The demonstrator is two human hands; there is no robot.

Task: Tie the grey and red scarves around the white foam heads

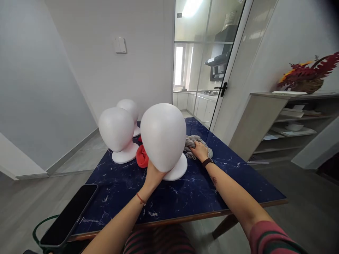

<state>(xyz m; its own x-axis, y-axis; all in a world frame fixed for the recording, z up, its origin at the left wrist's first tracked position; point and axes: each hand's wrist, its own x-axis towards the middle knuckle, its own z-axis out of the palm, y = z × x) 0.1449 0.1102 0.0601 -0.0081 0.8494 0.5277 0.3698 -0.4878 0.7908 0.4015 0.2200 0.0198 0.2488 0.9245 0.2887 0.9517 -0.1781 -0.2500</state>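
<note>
Head view | our left hand (154,173) clasps a smooth white egg-shaped mannequin head (163,135), long axis roughly upright, mid-frame | grey crumpled fabric bundle (195,138) right of it, under our nearer right hand (200,151); whether gripped, we cannot tell

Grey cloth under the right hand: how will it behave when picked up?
Probably floppy: the grey cloth lies in loose folds. Parts may trail when lifted, since folds spread beyond the right hand. Unlikely to roll, as it sits slumped on the table.
</note>
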